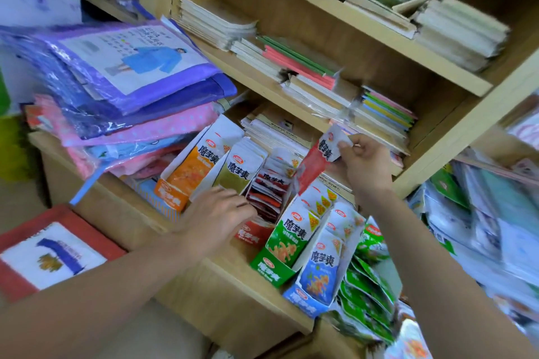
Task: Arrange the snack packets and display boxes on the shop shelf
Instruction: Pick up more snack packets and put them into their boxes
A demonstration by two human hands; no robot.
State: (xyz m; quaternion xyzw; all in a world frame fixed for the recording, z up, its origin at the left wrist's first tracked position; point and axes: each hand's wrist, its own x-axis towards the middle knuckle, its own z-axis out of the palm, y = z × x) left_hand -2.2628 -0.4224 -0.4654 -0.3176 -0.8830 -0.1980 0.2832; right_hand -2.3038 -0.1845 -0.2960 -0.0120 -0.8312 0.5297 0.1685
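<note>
Shop shelf (233, 288), pale wood, seen from above at a slant. Motion blur at the frame edges.

- Five display boxes of snack packets stand on the shelf in two rows: orange box (175, 183), olive box (230, 172) and red box (251, 234) behind; green box (280, 251) and blue box (316, 285) in front, to the right.
- Loose green packets (367, 285) lie heaped just beside the blue box.
- Right hand (361, 160) is raised above the red box. Thumb and fingers are clamped on the white top end of a red packet (316, 160). The packet hangs tilted, its lower end near the packets stacked in the red box.
- Left hand (215, 213) lies palm down across the front of the olive box. Its fingers are together and point at the red box's stack, with the tips at the packets there. Cannot tell whether they grip anything.
- Stacked notebooks (291, 67) fill the shelves above.
- Purple plastic-wrapped packs (122, 67) are piled at left, on top of pink ones.
</note>
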